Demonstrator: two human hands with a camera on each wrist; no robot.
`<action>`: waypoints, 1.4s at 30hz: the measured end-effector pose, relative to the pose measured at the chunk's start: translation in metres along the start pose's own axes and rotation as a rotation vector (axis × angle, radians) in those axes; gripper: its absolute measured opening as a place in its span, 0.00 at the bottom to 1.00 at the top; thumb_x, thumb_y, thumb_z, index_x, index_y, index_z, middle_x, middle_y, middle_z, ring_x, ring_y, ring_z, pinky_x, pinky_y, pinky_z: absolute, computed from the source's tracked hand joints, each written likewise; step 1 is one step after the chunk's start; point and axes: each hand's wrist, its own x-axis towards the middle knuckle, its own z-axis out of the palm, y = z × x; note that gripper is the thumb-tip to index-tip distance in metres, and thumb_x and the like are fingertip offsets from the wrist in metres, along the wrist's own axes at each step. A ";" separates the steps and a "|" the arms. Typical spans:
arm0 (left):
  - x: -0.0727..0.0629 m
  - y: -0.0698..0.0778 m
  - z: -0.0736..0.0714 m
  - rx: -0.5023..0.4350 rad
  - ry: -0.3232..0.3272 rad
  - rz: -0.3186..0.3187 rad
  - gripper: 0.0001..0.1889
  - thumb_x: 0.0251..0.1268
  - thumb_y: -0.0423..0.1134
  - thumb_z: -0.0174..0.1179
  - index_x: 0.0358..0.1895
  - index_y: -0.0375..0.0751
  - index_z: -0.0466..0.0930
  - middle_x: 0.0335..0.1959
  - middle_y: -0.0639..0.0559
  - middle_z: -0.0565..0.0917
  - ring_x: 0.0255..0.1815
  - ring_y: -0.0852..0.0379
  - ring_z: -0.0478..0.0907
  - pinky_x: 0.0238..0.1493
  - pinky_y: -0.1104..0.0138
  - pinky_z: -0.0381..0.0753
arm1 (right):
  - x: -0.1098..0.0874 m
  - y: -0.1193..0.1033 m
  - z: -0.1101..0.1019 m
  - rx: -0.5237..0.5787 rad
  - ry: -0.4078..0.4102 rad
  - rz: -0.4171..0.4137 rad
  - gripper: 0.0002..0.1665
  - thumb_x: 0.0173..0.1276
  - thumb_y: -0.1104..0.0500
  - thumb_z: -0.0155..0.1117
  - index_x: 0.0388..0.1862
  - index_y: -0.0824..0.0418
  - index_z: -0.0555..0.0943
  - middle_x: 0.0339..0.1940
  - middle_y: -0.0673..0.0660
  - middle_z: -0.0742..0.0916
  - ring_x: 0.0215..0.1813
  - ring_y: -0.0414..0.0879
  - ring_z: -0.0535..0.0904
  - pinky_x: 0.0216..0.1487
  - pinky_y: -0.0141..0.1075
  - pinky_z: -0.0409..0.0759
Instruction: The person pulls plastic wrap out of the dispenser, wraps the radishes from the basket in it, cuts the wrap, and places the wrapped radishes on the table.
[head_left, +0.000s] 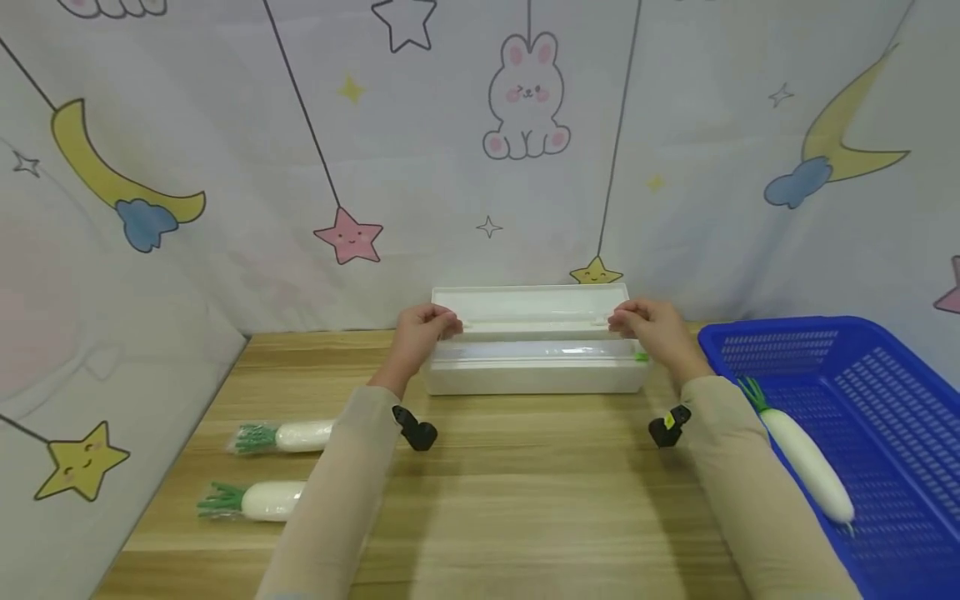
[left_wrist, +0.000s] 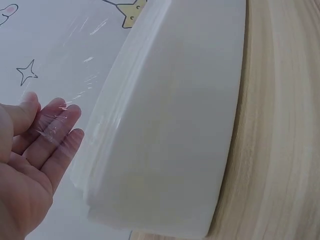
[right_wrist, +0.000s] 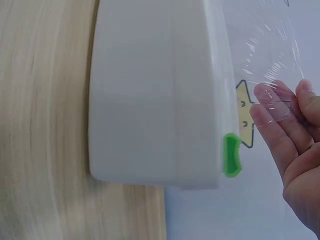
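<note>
A white cling film dispenser box (head_left: 532, 382) stands at the back of the table, its lid (head_left: 528, 297) raised. A green piece (right_wrist: 231, 155) sits at its right end. Clear cling film (left_wrist: 85, 55) stretches above the box between both hands. My left hand (head_left: 420, 337) pinches the left part of its edge between thumb and forefinger, other fingers loosely bent behind the film. At the other corner, my right hand (head_left: 656, 333) pinches the film (right_wrist: 265, 55) the same way. Both hands are raised over the box's ends.
Two white radishes with green tops, one radish (head_left: 303, 436) behind the other radish (head_left: 272, 502), lie in clear wrap at left, partly behind the left sleeve. A blue basket (head_left: 787, 323) at right holds an unwrapped radish (head_left: 810, 467). A patterned curtain (head_left: 450, 167) hangs behind the table.
</note>
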 end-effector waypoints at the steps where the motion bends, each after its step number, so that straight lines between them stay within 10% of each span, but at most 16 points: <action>1: 0.000 0.003 0.000 -0.003 0.003 0.006 0.10 0.71 0.34 0.55 0.41 0.27 0.79 0.38 0.39 0.85 0.39 0.56 0.84 0.49 0.63 0.81 | 0.000 -0.002 -0.001 0.011 0.004 -0.006 0.18 0.77 0.57 0.50 0.51 0.71 0.76 0.51 0.69 0.83 0.52 0.54 0.82 0.49 0.32 0.81; 15: 0.005 0.034 -0.005 0.011 0.040 0.023 0.09 0.70 0.35 0.56 0.41 0.29 0.79 0.36 0.42 0.85 0.35 0.60 0.84 0.45 0.64 0.83 | 0.001 -0.035 -0.004 0.086 0.099 0.028 0.19 0.76 0.58 0.51 0.55 0.74 0.74 0.53 0.71 0.82 0.53 0.55 0.82 0.46 0.29 0.81; 25: 0.004 0.062 -0.006 0.028 0.031 0.048 0.09 0.71 0.35 0.55 0.41 0.30 0.79 0.38 0.41 0.85 0.36 0.58 0.83 0.47 0.63 0.82 | -0.003 -0.056 -0.016 0.089 0.153 0.034 0.20 0.76 0.57 0.52 0.55 0.73 0.75 0.52 0.68 0.83 0.42 0.37 0.83 0.47 0.31 0.81; 42: 0.004 0.101 -0.016 -0.019 0.068 0.047 0.09 0.70 0.36 0.56 0.41 0.32 0.79 0.36 0.45 0.85 0.38 0.57 0.83 0.49 0.64 0.81 | -0.006 -0.098 -0.033 0.024 0.178 0.005 0.19 0.75 0.56 0.53 0.54 0.70 0.76 0.52 0.66 0.83 0.48 0.44 0.83 0.47 0.30 0.81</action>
